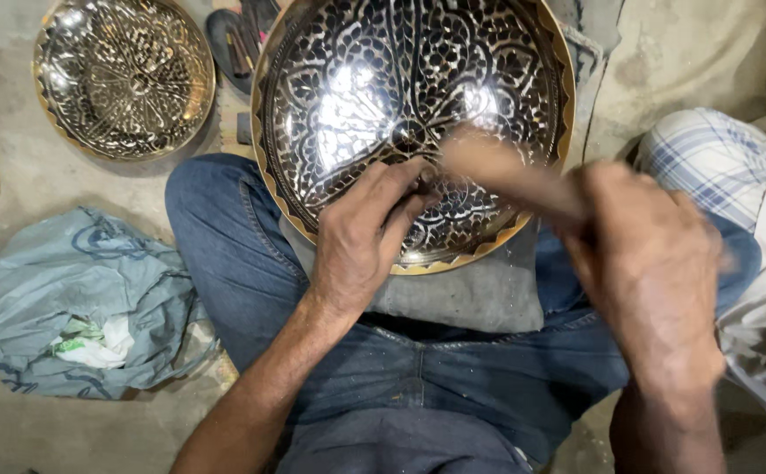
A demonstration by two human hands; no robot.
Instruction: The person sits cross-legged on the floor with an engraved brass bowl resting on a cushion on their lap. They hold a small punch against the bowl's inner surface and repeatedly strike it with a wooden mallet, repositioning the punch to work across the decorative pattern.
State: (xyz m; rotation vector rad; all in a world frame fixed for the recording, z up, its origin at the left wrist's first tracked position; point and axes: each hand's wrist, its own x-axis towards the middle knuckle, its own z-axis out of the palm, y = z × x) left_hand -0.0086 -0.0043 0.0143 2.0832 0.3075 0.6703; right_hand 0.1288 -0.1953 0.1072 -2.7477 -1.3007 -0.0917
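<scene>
A large round brass plate [414, 123], engraved all over with a dark leaf pattern and edged with a scalloped gold rim, leans on a grey cloth pad [479, 294] across the person's lap, over blue jeans [225, 246]. The left hand [365, 233] rests on the lower part of the plate, its grip narrow, fingertips pinched together near the plate's centre; whether a small tool sits between them cannot be told. The right hand [651, 263] is closed around a wooden handle [510, 175], blurred, that slants up and left over the plate toward the left fingertips. A second engraved plate [124, 77] lies on the floor [23, 175] toward the far left corner, well apart from the first. A crumpled blue plastic bag [85, 303] sits on the floor just beside the left thigh. Checked cloth [708, 154] shows at the right edge.
</scene>
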